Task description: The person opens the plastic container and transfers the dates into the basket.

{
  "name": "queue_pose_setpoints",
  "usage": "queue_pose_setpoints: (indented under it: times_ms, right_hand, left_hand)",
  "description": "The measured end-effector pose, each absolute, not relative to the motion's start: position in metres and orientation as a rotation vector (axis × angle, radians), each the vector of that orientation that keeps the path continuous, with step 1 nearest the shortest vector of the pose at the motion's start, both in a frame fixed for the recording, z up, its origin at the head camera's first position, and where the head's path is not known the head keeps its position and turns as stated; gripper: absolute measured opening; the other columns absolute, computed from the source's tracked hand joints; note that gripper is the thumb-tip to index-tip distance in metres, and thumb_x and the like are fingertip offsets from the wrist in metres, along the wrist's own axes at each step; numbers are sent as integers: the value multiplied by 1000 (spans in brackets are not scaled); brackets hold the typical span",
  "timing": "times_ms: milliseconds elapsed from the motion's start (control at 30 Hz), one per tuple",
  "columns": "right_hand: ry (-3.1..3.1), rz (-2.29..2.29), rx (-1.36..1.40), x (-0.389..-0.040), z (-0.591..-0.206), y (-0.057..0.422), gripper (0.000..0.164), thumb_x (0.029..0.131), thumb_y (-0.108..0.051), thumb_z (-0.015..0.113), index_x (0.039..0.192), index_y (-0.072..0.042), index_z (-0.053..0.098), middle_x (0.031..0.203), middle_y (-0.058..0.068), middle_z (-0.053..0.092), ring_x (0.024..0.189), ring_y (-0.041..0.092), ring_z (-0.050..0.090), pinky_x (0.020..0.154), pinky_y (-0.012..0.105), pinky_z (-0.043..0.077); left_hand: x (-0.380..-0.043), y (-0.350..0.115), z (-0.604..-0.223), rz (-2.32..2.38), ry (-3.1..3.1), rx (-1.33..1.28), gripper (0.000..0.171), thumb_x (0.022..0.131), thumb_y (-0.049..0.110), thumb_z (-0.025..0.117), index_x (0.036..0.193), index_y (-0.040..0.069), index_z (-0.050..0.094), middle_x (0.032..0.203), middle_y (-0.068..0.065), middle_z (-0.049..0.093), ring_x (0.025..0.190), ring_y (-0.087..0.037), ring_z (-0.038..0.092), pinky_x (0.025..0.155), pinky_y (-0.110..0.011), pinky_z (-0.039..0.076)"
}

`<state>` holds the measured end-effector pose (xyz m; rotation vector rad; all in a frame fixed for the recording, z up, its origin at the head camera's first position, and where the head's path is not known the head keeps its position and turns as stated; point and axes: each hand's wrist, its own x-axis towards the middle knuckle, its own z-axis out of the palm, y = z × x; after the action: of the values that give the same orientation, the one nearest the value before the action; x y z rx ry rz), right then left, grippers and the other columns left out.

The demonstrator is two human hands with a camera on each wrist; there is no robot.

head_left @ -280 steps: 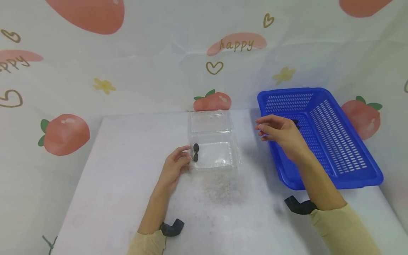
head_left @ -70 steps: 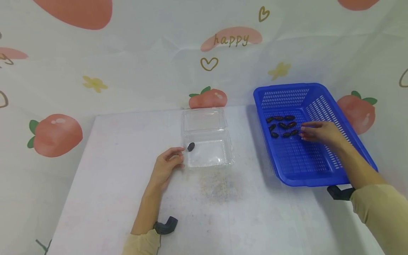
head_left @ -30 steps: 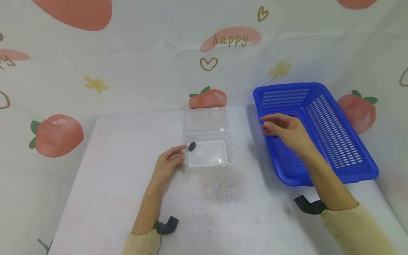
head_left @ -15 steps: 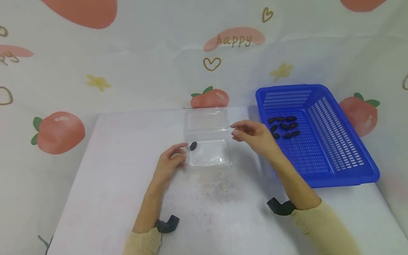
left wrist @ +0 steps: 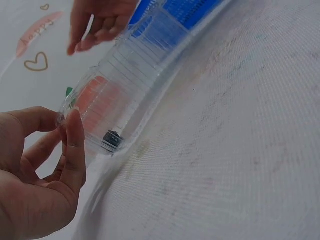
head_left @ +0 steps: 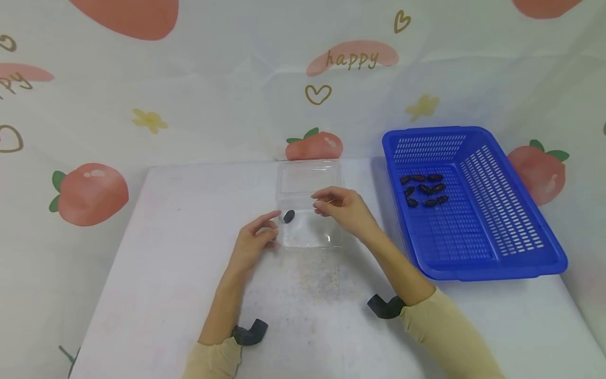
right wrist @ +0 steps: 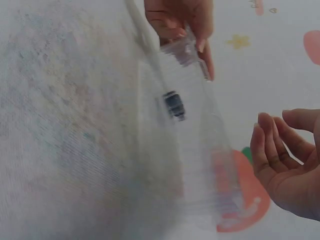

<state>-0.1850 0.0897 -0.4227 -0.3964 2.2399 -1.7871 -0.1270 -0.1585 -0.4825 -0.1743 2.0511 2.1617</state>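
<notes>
A clear plastic clamshell box (head_left: 310,237) lies with its lid folded back on the table. One dark oval fruit, like a dried date (head_left: 289,216), sits at the left inside it. My left hand (head_left: 253,242) pinches the box's left rim between thumb and fingers, plainest in the left wrist view. Over the box hovers my right hand (head_left: 347,210), its fingers loosely bent and the thumb apart from them; nothing shows between them in the right wrist view. Several more dark dates (head_left: 430,203) lie in short rows in the blue basket (head_left: 473,263).
The blue basket stands at the right of the white table (head_left: 189,263), its slotted walls higher than the box. Behind the table hangs a printed cloth (head_left: 227,105) with peaches and hearts. Each wrist bears a black camera mount (head_left: 385,307).
Earlier two dates lay in the box; now one does, and the basket shows several in rows. My right hand has moved left from the basket to above the box. The left hand stays.
</notes>
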Motion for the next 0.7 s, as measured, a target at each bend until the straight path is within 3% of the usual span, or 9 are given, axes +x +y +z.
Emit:
queue_pose_setpoints:
  times_ms: [200,700]
  right_hand:
    - [2190,-1761,-345,-198,-443,71,27,94,-10,68,117,4,68,105,16,72,98,34,69,83,32,59]
    - [2349,-1514,-408,-215,-469,44,26,89,-6,69,115,-5,73,108,8,74,97,19,69,76,26,57]
  left_hand:
    - [-127,-158,-483,2155,2066,-177,45,92,-2,60,136,6,59,105,-9,52,88,-17,56,71,-28,59]
    - [-128,-157,-483,2168,2044,-157,45,92,-1,61,136,4,58,104,-10,52,89,-17,56,73,-31,60]
